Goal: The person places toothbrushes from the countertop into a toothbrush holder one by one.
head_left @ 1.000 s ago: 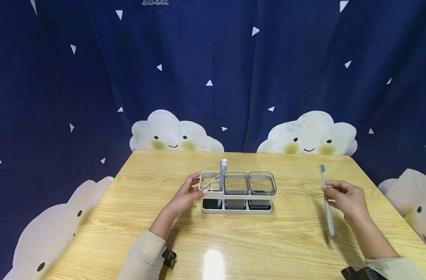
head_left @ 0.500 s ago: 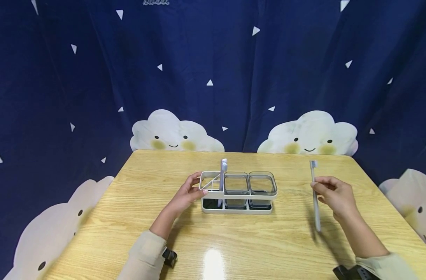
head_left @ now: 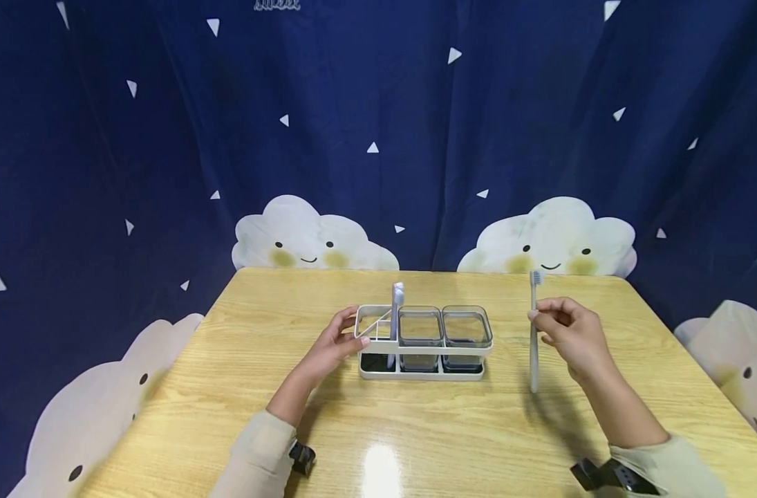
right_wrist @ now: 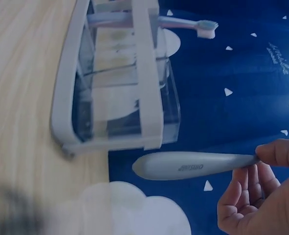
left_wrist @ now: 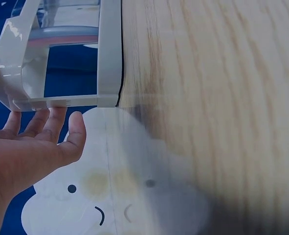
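A white toothbrush holder (head_left: 424, 350) rests on the table with two clear square cups (head_left: 419, 326) (head_left: 466, 328) in its middle and right bays. Pale lilac and pink toothbrushes (head_left: 395, 315) stand close together in its left part, bristles up. My left hand (head_left: 333, 347) grips the holder's left end, thumb on the front rail and fingertips (left_wrist: 56, 117) against the end. To the right of the holder, my right hand (head_left: 574, 335) pinches a grey toothbrush (head_left: 534, 360) between thumb and fingers. That brush hangs upright above the table, bristles up; its broad handle (right_wrist: 188, 165) points down.
The light wooden table (head_left: 328, 443) extends around the holder on all sides. Behind it hangs a dark blue curtain (head_left: 353, 83) with white triangles and smiling clouds. A black wrist strap (head_left: 608, 477) sits by the right sleeve.
My right hand has moved left toward the holder with the grey toothbrush, which has risen a little and turned from slanted to upright. The left hand and holder have stayed put.
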Demonstrator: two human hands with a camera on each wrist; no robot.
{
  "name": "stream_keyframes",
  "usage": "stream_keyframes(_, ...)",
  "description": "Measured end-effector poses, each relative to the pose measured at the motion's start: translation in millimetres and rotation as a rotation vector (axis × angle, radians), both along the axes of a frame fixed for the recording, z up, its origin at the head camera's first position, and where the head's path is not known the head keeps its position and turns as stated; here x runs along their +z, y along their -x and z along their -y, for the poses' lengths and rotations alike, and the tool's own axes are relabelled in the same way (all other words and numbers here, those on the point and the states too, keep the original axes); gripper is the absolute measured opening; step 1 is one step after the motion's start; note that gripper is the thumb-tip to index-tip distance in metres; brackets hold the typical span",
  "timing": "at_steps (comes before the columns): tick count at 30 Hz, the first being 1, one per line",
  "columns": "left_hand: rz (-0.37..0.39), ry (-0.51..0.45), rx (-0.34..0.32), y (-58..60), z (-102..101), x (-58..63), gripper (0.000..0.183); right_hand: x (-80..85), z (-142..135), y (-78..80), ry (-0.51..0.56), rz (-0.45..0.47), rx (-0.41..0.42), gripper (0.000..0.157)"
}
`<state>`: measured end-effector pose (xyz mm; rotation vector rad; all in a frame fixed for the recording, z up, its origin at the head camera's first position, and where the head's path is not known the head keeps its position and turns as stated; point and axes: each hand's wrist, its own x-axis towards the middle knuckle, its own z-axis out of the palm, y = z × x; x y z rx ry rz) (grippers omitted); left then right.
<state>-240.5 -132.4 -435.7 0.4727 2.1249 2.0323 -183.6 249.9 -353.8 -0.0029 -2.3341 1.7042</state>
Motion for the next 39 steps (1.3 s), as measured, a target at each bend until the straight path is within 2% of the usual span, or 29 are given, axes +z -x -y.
stream_keyframes(8, 0.041, -0.002, -0.006, -0.2, -0.1, 4.2, 0.064, 12.3, 20.2, 4.0, 0.099, -0.040, 0.040, 0.019)
stream_keyframes(15, 0.059, 0.017, -0.017, -11.7, -2.1, 20.1, 0.064, 19.0, 37.0, 7.5, 0.188, -0.048, 0.100, 0.015)
stream_keyframes(20, 0.064, -0.001, -0.008, -4.0, -0.5, 8.1, 0.065, 23.1, 51.3, 11.7, 0.274, -0.082, 0.130, 0.010)
stream_keyframes(23, 0.060, 0.001, 0.005, -0.7, -0.2, 2.9, 0.064, 24.6, 60.8, 15.0, 0.285, -0.107, 0.143, 0.009)
stream_keyframes(31, 0.036, -0.013, 0.000, -1.4, -1.2, 2.7, 0.063, 29.5, 85.7, 23.9, 0.312, -0.150, 0.158, 0.008)
stream_keyframes(39, 0.035, -0.015, -0.005, -0.6, -0.7, 3.0, 0.064, 30.9, 107.3, 28.7, 0.433, -0.193, 0.155, 0.010)
